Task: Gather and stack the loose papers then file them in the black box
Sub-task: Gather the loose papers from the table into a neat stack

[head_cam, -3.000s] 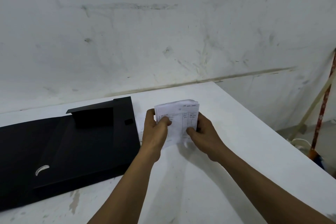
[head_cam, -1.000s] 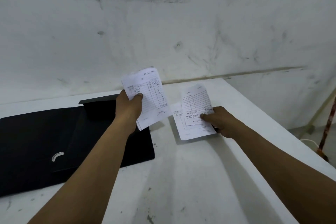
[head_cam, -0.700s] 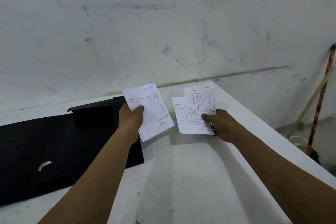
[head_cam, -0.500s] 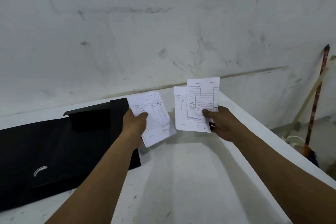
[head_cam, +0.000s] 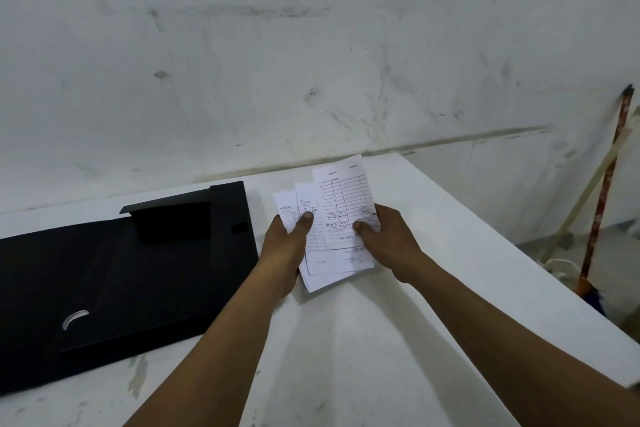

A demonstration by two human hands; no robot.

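Observation:
Several white printed slips, the papers, are fanned and overlapping above the white table. My left hand pinches their left side with the thumb on top. My right hand grips their right side, thumb on the topmost ruled slip. The black box lies opened flat on the table to the left of my hands, with a raised flap at its back and a small silver finger ring on its near panel.
A scuffed white wall stands just behind the table. The table's right edge runs diagonally past my right forearm. Beyond it, a red-handled broom and a pale stick lean against the wall over the floor.
My hands were apart, each with its own slips. They have come together, and the two bunches now overlap as one loose fan held by both hands.

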